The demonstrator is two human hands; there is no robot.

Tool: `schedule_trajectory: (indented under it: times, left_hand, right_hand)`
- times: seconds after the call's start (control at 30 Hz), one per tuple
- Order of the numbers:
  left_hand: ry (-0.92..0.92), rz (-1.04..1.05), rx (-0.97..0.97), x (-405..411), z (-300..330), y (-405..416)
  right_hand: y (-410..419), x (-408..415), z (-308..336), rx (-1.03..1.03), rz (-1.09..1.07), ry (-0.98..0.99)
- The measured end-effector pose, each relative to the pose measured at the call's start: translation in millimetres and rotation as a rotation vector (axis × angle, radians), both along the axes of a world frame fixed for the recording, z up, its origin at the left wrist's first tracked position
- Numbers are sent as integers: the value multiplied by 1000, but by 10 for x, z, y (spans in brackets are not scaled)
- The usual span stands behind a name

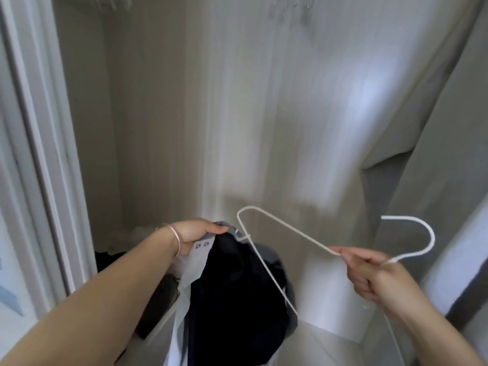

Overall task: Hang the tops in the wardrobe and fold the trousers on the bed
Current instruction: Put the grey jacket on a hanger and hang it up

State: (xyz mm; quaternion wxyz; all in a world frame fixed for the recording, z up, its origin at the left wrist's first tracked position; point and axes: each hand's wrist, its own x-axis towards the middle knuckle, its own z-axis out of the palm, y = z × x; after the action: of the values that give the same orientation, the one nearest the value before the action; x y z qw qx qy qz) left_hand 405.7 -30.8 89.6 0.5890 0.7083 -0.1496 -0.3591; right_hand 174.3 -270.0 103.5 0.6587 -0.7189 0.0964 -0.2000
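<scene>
Left hand [196, 235] gripping top [232, 286], right hand [369, 276] hanger [285, 241]

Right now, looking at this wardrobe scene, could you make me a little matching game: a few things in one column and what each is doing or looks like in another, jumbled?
Things:
1. left hand
2. right hand
3. hanger
4. bracelet

States:
A. white wire, one shoulder end at the top's collar
B. grips the hanger near its hook
C. thin metal band round the left wrist
D. holds the collar of the dark top

Pairs: 1-D, 2-B, 3-A, 4-C
</scene>
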Motion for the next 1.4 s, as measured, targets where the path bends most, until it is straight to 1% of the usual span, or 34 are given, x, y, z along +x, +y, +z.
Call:
schedule_trajectory:
  times: [0.07, 0.13, 0.17, 0.2, 0.23, 0.3, 0.33, 0.4, 0.47, 0.5, 0.57, 0.63, 0.67, 0.7, 0.73, 0.77, 0.8, 0.83, 0.9, 0.93, 0.97, 1.03, 1.07, 1.1, 1.17, 1.27, 1.33, 1.4]
  left_hand:
    - [46, 102, 59, 81, 37, 23]
    - [41, 172, 65, 80, 67, -41]
    - [25, 186, 53, 39, 90, -83]
    - [5, 200, 33, -14, 123, -115]
    - [-19, 214, 3, -69, 152, -146]
    - [-54, 201, -61, -246, 186, -180]
    - [-112, 158, -67, -341, 170, -189]
    - [-282, 58, -63, -568, 142, -169]
    - [-359, -49, -84, -748, 130, -103]
    - [-402, -95, -72, -801, 131, -59]
    - [-560, -155, 14, -841, 107, 25]
    - [-767, -215, 153, -882, 27, 99]
    - [-882, -281, 245, -914, -38, 112]
    - [-972, -390, 340, -957, -126, 110]
    - [-1026, -503, 422, -994, -225, 101]
    - [-1063, -567, 485, -1041, -298, 91]
    - [-1123, -564, 493, -1079, -328, 80]
    - [-1241, -501, 449, -1110, -288, 69]
    - [-1637, -302, 370, -970, -204, -6]
    - [-1782, -255, 388, -897, -125, -54]
    - [-1877, -241, 481, -840, -51, -115]
    - [-1842, -370, 708, -761, 53, -229]
    - [-1769, -430, 783, -743, 74, -281]
    - [-1693, -465, 808, -736, 85, -329]
    - [-1645, -467, 765, -742, 125, -412]
    - [-1531, -441, 640, -755, 177, -459]
    - [-1408, -426, 517, -729, 195, -457]
    - [-1306, -408, 385, -675, 175, -410]
  right_hand:
    - [33, -101, -79, -38, 49, 90]
    - [118, -89, -157, -231, 63, 164]
    - [155, -40, -215, -376, 84, 177]
    - [204, 11, -273, -445, 88, 196]
    - [269, 87, -341, -439, 90, 195]
    - [463, 250, -453, -350, 55, 186]
    - [581, 336, -514, -301, 28, 182]
    - [721, 512, -745, -282, -11, 194]
    - [809, 655, -916, -235, -70, 225]
    - [821, 712, -968, -178, -103, 228]
    - [841, 752, -1027, 10, -127, 230]
    - [847, 724, -999, 245, -121, 186]
    - [852, 703, -958, 333, -116, 161]
    - [851, 685, -921, 389, -111, 141]
    - [860, 661, -876, 430, -108, 109]
    - [864, 631, -850, 433, -103, 100]
    - [868, 605, -824, 447, -98, 92]
    - [852, 598, -830, 442, -93, 85]
    - [828, 577, -825, 408, -67, 49]
    - [845, 540, -777, 376, -33, 32]
    - [834, 505, -760, 328, 15, 20]
    - [794, 424, -695, 273, 103, 6]
    - [779, 383, -634, 278, 129, -1]
    - [745, 366, -601, 276, 162, -2]
    - [670, 404, -561, 254, 148, 24]
    - [582, 525, -531, 214, 125, 29]
    - [567, 563, -484, 171, 214, 15]
    - [490, 556, -430, 235, 371, -16]
